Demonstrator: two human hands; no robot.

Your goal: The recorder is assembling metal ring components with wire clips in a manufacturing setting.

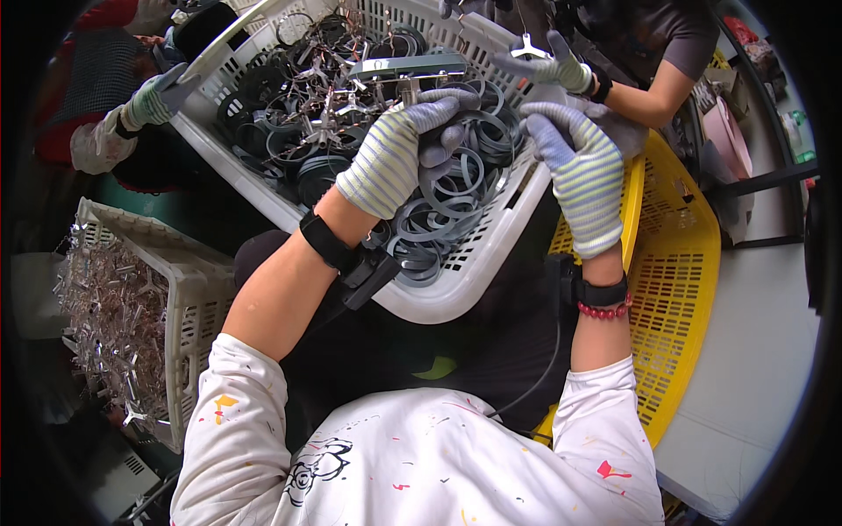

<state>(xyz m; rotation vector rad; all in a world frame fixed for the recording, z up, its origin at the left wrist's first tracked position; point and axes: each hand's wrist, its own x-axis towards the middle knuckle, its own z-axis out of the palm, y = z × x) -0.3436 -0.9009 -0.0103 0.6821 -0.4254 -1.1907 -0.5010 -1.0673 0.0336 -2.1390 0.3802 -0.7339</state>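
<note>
My left hand (pixel 408 140), in a striped knit glove, is over the white crate (pixel 456 302), its fingers curled closed. Whatever it grips is hidden. Just beyond its knuckles is a long grey-green strip (pixel 410 66) with a small metal bracket (pixel 410 90) below it. Off the crate's right rim, my right hand (pixel 579 171), gloved alike, has thumb and fingers pinched together; I cannot make out anything between them. Dark and grey rings (pixel 456 188) fill the crate, with small metal three-armed pieces (pixel 324 123) and thin copper-coloured wires among them.
Across the crate, another person's gloved hand (pixel 566 70) is beside a three-armed metal piece (pixel 529 48). A different gloved hand (pixel 153 96) is at the left rim. A white basket (pixel 175 289) of metal pieces stands at left, a yellow basket (pixel 680 307) at right. A cable (pixel 554 359) hangs from my right wrist.
</note>
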